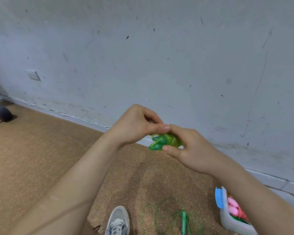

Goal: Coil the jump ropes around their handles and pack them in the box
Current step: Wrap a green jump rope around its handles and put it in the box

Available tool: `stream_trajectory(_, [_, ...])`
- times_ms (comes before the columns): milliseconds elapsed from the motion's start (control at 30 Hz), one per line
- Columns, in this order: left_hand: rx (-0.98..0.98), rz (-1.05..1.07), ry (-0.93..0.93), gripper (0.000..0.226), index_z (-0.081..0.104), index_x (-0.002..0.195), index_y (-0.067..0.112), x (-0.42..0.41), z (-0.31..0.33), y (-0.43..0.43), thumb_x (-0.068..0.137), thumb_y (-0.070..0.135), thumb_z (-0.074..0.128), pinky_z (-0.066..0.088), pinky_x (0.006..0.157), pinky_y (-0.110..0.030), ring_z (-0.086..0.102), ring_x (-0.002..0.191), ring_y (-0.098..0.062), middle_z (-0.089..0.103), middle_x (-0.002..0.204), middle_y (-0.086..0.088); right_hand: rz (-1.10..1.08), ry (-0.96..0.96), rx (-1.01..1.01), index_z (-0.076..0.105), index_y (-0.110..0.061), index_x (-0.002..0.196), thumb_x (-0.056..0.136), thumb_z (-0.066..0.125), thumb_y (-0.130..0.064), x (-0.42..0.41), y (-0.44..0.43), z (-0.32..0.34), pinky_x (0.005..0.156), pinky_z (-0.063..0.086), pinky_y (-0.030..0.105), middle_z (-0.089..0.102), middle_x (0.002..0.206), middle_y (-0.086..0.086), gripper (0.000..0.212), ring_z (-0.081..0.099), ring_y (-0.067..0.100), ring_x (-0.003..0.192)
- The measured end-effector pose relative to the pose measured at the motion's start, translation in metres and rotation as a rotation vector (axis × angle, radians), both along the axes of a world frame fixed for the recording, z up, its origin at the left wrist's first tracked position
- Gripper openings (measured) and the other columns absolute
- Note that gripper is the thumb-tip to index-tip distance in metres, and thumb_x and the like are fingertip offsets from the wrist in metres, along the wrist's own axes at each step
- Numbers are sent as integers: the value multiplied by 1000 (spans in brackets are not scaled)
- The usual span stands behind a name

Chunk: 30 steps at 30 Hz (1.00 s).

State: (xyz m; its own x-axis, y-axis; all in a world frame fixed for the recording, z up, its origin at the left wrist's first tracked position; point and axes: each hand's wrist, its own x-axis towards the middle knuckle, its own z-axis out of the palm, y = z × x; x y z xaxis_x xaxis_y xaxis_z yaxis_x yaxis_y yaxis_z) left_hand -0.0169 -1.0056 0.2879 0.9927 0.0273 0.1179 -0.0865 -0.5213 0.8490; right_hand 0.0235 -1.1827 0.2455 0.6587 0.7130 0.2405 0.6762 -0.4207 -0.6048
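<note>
Jump rope (180, 217), green and loose, sprawls on the floor at the bottom of the frame, just left of the clear box (234, 224) holding packed pink ropes. Higher up, mid-frame, left hand (136, 126) and right hand (188, 148) both pinch a coiled green rope bundle (165, 141). Slackening either grip would likely let the springy wraps unwind.

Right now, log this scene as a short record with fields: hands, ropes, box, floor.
left hand: closed on the top of the green rope bundle
right hand: gripping the bundle from the right
held item: green jump rope, coiled around its handles, held in the air
loose rope: second green jump rope, uncoiled on the floor
box: translucent plastic, blue latch, open, on the floor at right
box contents: pink handles, some green below
floor: brown cork-like surface
shoe: grey sneaker at bottom edge
</note>
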Motion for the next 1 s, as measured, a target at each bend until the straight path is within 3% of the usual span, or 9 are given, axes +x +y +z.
stream_trajectory(167, [-414, -22, 104, 11, 77, 78, 16, 2, -14, -1, 73, 23, 71, 48, 56, -22, 56, 59, -13, 66, 74, -11, 105, 445, 301, 41, -31, 112, 89, 65, -5, 3, -8, 8, 81, 52, 36, 72, 96, 3, 42, 64, 28, 87])
stream_trajectory(300, [-445, 85, 7, 11, 74, 88, 11, 1, -16, -15, 87, 6, 65, 49, 56, -18, 55, 54, -8, 65, 68, -7, 52, 629, 468, 43, -27, 115, 91, 58, 2, 13, -14, 10, 60, 45, 14, 72, 86, 8, 41, 62, 14, 70])
stream_trajectory(433, [-399, 198, -39, 8, 76, 88, 14, 0, -16, -21, 84, 9, 70, 55, 67, -22, 62, 65, -11, 73, 73, -5, -6, 648, 486, 57, -26, 115, 92, 60, -4, 18, -9, 5, 56, 43, 13, 72, 84, 9, 32, 61, 11, 64])
stream_trajectory(600, [-424, 199, -97, 8, 75, 88, 6, -5, -9, -14, 82, 4, 71, 55, 65, -21, 65, 68, -15, 71, 74, -11, -48, 739, 567, 65, -24, 119, 89, 63, -7, 24, -9, 1, 73, 54, 29, 74, 98, 13, 35, 68, 33, 90])
stream_trajectory(667, [-435, 141, -105, 11, 74, 90, 7, -7, -6, -14, 79, 2, 73, 56, 67, -23, 67, 71, -18, 72, 77, -13, -23, 781, 571, 67, -22, 119, 86, 67, -11, 26, -9, -2, 90, 48, 49, 73, 102, 17, 35, 63, 46, 102])
stream_trajectory(800, [-379, -16, -83, 31, 72, 96, 12, -9, -3, -12, 71, -5, 76, 55, 73, -24, 68, 81, -20, 71, 94, -18, 35, 905, 607, 70, -20, 115, 80, 64, -20, 27, -10, -3, 91, 35, 54, 70, 108, 22, 36, 59, 52, 107])
stream_trajectory(900, [-219, 43, -191, 31, 71, 92, 19, -6, -7, -18, 70, -2, 79, 53, 72, -20, 64, 77, -11, 70, 89, -15, 87, 965, 624, 66, -19, 121, 83, 62, -24, 28, -10, -7, 97, 28, 65, 65, 120, 21, 39, 61, 52, 105])
stream_trajectory(933, [-211, 87, -227, 28, 72, 90, 21, -4, -9, -21, 71, 1, 79, 53, 72, -20, 63, 76, -10, 71, 87, -12, 92, 993, 642, 64, -20, 124, 85, 63, -25, 27, -9, -7, 94, 32, 60, 65, 123, 17, 40, 63, 52, 101])
stream_trajectory(1000, [-343, 168, -245, 20, 74, 87, 21, 0, -14, -26, 75, 5, 77, 55, 69, -23, 64, 75, -11, 71, 81, -5, 9, 1008, 697, 57, -21, 125, 87, 65, -29, 22, -4, -3, 67, 41, 34, 71, 108, 11, 40, 67, 50, 91])
